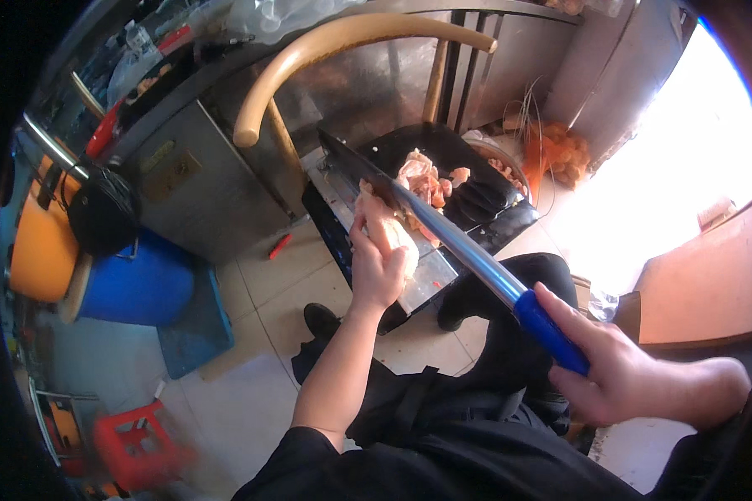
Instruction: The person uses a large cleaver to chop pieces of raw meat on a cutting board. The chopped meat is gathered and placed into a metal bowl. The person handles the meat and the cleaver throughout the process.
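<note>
My left hand (379,269) grips a pale piece of raw meat (391,235) over a metal plate (435,282) of a low guillotine-style cutter. My right hand (608,369) is closed around the blue grip (548,332) of a long metal lever, which runs up to a dark blade (357,163). The blade slants across the far end of the held meat; whether it touches the meat cannot be told. Just beyond the lever, cut raw meat pieces (423,178) lie on a black plastic sheet (407,141). More small pieces lie in a round container (514,175) behind.
A wooden chair with a curved back rail (326,47) stands beyond the cutter, before metal cabinets. At left are a blue bucket (138,282), an orange container (41,244) and a red plastic stool (141,444). A cardboard box (702,288) stands right; an orange mesh bag (558,153) lies behind.
</note>
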A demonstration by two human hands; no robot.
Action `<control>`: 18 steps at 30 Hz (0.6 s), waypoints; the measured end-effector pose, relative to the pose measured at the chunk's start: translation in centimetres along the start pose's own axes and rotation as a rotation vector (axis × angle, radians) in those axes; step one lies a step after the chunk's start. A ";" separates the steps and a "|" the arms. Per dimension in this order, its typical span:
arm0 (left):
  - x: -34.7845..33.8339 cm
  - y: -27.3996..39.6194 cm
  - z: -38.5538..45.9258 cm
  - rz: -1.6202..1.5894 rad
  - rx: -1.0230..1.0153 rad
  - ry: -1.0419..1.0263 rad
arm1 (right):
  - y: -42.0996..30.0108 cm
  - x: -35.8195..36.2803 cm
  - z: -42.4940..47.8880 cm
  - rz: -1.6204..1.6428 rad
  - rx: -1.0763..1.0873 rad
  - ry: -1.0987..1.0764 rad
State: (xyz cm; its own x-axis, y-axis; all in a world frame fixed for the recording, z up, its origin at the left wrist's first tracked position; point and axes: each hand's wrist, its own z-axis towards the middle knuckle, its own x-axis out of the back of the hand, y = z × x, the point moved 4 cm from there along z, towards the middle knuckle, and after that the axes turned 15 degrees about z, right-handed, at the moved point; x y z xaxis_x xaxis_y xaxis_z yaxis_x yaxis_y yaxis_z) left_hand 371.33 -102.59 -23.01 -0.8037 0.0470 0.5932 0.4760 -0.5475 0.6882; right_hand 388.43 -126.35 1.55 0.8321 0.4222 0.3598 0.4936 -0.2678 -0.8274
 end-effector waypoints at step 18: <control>4.1 -1.6 -2.1 0.029 0.097 -0.056 | -6.4 0.3 1.9 0.061 -0.026 -0.018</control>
State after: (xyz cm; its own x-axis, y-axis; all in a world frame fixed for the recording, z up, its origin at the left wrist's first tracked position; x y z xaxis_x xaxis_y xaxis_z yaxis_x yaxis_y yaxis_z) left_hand 366.52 -103.26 -22.56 -0.7693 0.0803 0.6338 0.5333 -0.4656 0.7063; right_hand 385.07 -122.91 6.12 0.8564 0.4200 0.3004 0.4484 -0.3161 -0.8361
